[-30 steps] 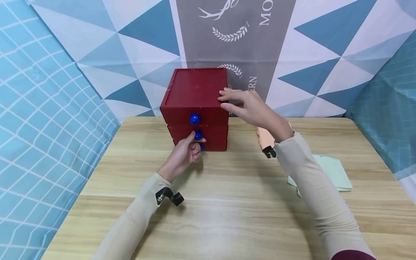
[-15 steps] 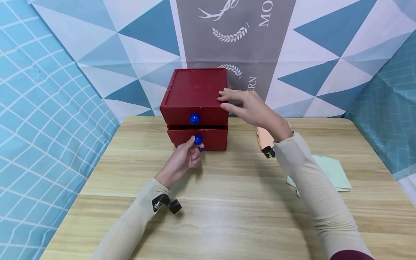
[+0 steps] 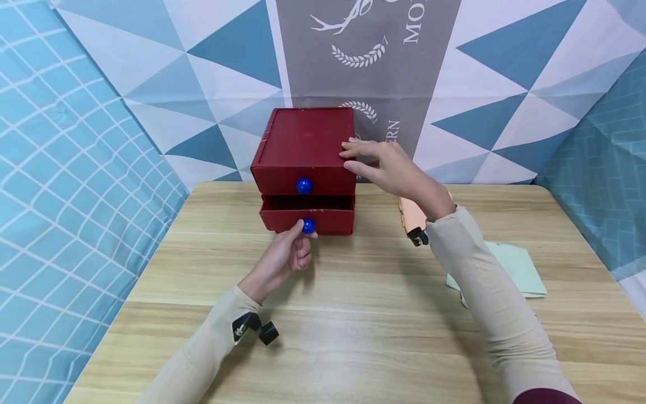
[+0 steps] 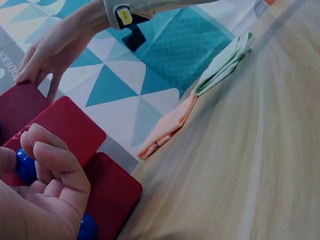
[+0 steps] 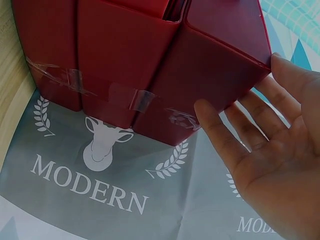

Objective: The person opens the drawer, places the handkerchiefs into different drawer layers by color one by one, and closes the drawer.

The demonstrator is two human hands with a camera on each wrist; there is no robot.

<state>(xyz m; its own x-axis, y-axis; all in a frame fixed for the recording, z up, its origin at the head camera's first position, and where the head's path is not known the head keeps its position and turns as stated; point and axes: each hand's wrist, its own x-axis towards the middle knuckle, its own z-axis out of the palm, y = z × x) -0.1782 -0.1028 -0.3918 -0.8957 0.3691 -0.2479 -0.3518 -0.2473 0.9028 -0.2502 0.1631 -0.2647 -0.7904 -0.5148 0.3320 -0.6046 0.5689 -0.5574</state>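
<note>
A red chest of drawers [image 3: 308, 137] stands at the back of the table, with blue ball knobs on its drawers. Its middle drawer [image 3: 330, 222] is pulled partway out, showing a dark gap above its front. My left hand [image 3: 280, 258] pinches that drawer's blue knob [image 3: 308, 226] between thumb and fingers. Above it, the top drawer with its knob [image 3: 304, 185] is closed. In the left wrist view the bottom drawer's knob [image 4: 87, 227] shows below my hand. My right hand [image 3: 381, 165] rests with extended fingers on the chest's upper right edge; in the right wrist view its fingers touch the red side.
Right of the chest lies a folded peach cloth [image 3: 413, 216], partly behind my right forearm. A folded pale green cloth [image 3: 517, 266] lies nearer on the wooden table [image 3: 353, 325]. Patterned fabric [image 3: 227, 73] hangs close behind the chest. Clear tape [image 5: 142, 100] runs along its side.
My left hand has drawn the middle drawer out toward me, from closed to partly open. The knob below it has gone out of sight in the head view. My right hand stays in place.
</note>
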